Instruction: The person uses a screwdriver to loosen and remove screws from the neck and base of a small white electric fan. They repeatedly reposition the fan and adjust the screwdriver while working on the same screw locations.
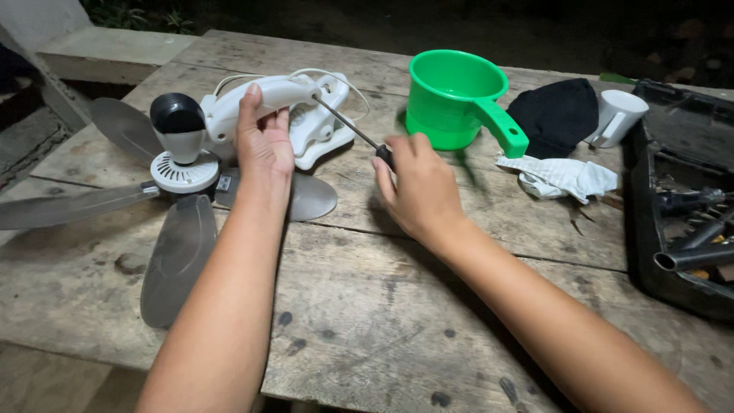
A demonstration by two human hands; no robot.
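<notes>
Gripping the white arm of the small fan point(229, 130), the left hand point(264, 149) has its fingers clamped around the housing, holding it down on the desk point(382, 321). The right hand point(417, 187) has its fingers closed on the handle of a screwdriver point(348, 126), whose tip meets the fan body just right of the left fingers.

Risk, as judged: the tip could skid off the screw toward the left fingers, since they sit close to the point. The right hand is blurred, so its grip is unclear in detail.

Room: a green dipper point(459, 99) stands just beyond the right fingers, a rag point(562, 177) and tool tray point(680, 222) further right. Grey blades spread left of the left fingers, toward the desk edge. Bare boards lie nearer the person.
</notes>
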